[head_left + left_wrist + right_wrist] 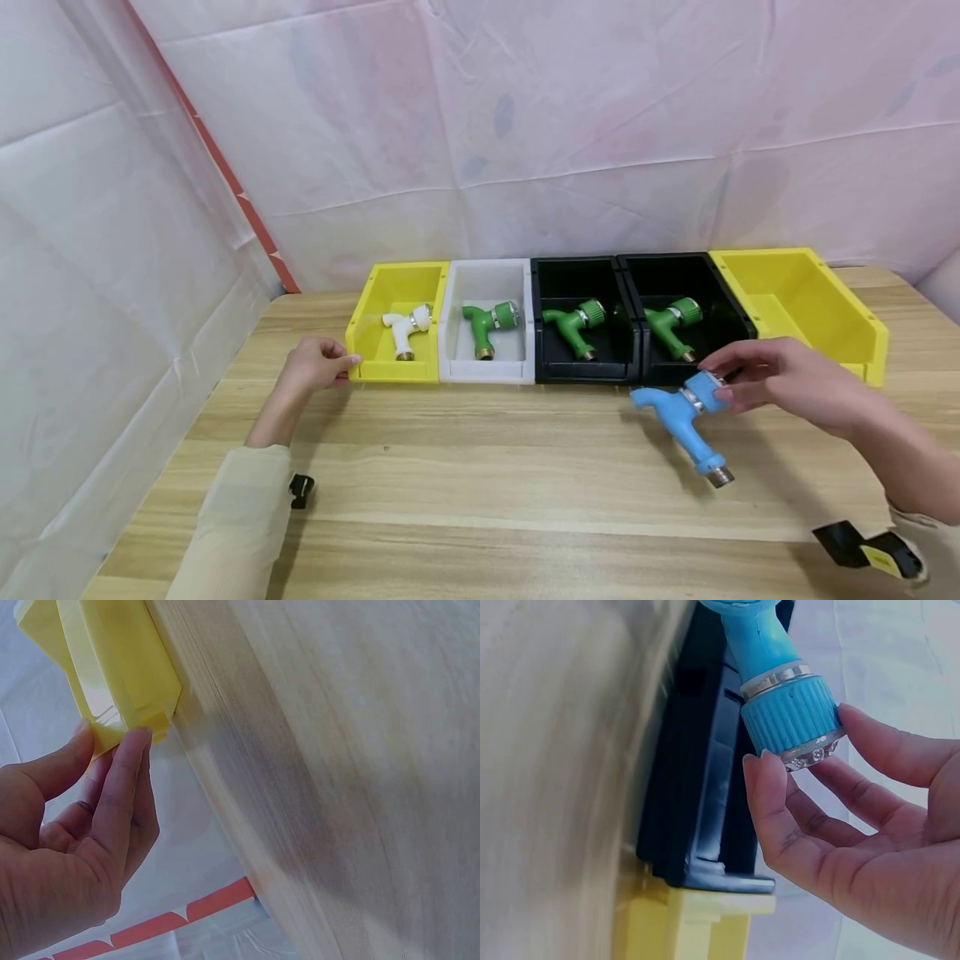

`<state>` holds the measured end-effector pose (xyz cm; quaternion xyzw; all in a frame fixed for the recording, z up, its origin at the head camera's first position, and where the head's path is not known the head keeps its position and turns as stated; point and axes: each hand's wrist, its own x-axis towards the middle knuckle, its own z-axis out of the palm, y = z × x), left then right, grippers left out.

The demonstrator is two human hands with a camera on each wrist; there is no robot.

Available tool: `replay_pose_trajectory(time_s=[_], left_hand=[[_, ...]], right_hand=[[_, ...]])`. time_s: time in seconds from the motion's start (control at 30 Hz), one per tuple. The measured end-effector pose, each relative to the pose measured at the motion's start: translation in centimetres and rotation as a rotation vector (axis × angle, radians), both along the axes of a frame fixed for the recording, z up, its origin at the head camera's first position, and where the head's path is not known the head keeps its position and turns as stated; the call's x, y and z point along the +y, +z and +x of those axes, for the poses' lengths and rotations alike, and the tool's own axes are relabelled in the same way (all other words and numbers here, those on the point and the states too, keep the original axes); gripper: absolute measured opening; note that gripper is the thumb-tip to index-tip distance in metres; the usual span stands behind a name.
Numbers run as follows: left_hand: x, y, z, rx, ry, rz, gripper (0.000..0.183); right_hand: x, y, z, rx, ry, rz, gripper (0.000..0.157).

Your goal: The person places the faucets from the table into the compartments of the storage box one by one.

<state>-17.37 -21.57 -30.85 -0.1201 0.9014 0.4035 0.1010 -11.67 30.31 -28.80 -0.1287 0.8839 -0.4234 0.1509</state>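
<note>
My right hand [787,379] pinches a blue tap [678,412] by its ribbed knob, holding it above the table in front of the right black bin. The tap's threaded end points down toward me, its spout to the left. In the right wrist view, thumb and fingertips sit around the blue knob [791,712]. At the far left, my left hand [315,367] grips the front corner of a yellow bin [393,372] between thumb and fingers, as the left wrist view of that bin [127,667] confirms. A white tap [405,329] lies inside it.
Right of that bin stand a white bin [487,372] and two black bins [588,372], each with a green tap [573,325]. A second yellow bin [847,308] ends the row at right. Behind hangs a pale sheet [525,125]; the table [480,483] is wooden.
</note>
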Motion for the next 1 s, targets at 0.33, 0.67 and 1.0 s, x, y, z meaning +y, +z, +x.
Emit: replay_pose_trajectory(time_s=[0.33, 0.67, 1.0], left_hand=[[0.0, 0.0, 0.1, -0.004, 0.003, 0.005, 0.021], [0.0, 0.0, 0.2, -0.008, 0.004, 0.002, 0.021], [-0.1, -0.1, 0.1, -0.011, 0.005, 0.003, 0.022]], right_hand=[[2.3, 1.2, 0.5, 0.078, -0.123, 0.128, 0.033], [5.5, 1.8, 0.0, 0.097, -0.249, 0.02, 0.037], [7.7, 1.9, -1.1, 0.128, -0.362, -0.111, 0.049]])
